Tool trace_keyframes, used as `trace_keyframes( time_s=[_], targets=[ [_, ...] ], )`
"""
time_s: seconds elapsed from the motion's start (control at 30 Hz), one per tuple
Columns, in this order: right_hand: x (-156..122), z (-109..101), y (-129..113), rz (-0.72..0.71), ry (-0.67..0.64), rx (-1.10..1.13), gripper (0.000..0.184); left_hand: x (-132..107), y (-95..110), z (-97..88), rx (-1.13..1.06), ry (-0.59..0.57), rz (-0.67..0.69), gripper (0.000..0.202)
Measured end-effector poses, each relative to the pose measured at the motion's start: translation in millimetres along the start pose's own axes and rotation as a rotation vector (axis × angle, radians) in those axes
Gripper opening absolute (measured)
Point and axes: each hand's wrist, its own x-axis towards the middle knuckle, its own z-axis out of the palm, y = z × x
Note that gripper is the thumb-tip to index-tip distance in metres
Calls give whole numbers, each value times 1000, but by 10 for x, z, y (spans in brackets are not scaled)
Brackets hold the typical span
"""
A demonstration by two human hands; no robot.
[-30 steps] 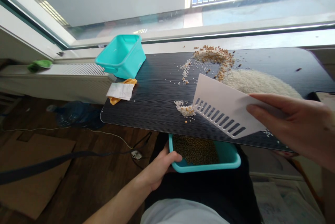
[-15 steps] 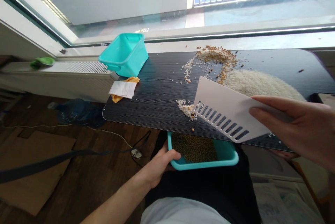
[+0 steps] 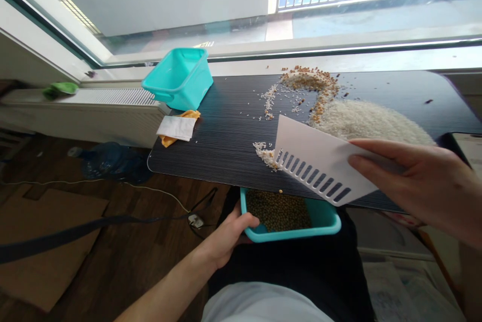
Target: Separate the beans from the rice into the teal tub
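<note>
Far left of the dark tabletop (image 3: 226,153): teal bin (image 3: 190,92), with white folded napkin (image 3: 176,128) on an orange cloth (image 3: 168,141) just in front. Left hand (image 3: 230,231) closed on the left end of the lower turquoise bin (image 3: 295,235), thumb over rim; bin's below table edge, holding greenish-brown beans (image 3: 286,211). Small rice heap (image 3: 264,155) above it, at the left corner of the white slotted scraper (image 3: 314,151). Scraper's tilted over the table, right end pinched thumb-to-fingers by right hand (image 3: 410,171). Big rice mound (image 3: 376,116) lies behind.
</note>
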Motion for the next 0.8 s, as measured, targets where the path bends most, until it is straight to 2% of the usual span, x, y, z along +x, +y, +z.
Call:
trace_keyframes(
  time_s=[0.1, 0.17, 0.23, 0.33, 0.53, 0.63, 0.8],
  targets=[
    [-40, -7, 29, 70, -79, 92, 41, 3, -1, 1, 2, 0, -3, 36],
    [-67, -26, 57, 91, -36, 63, 43, 5, 4, -1, 4, -7, -2, 36],
    [-86, -46, 81, 76, -12, 35, 43, 4, 10, -5, 7, -7, -2, 38],
    [-133, -68, 147, 48, -42, 25, 41, 1, 12, -13, 12, -6, -6, 40],
    [-362, -102, 359, 4, -6, -16, 37, -6, 18, -12, 8, -24, 2, 33],
    [-376, -95, 286, -33, -61, 13, 33, -15, 26, -11, 17, -16, -1, 35],
    [-218, 29, 18, -70, -57, 97, 28, -41, 15, -38, 8, -31, 15, 38]
  ],
)
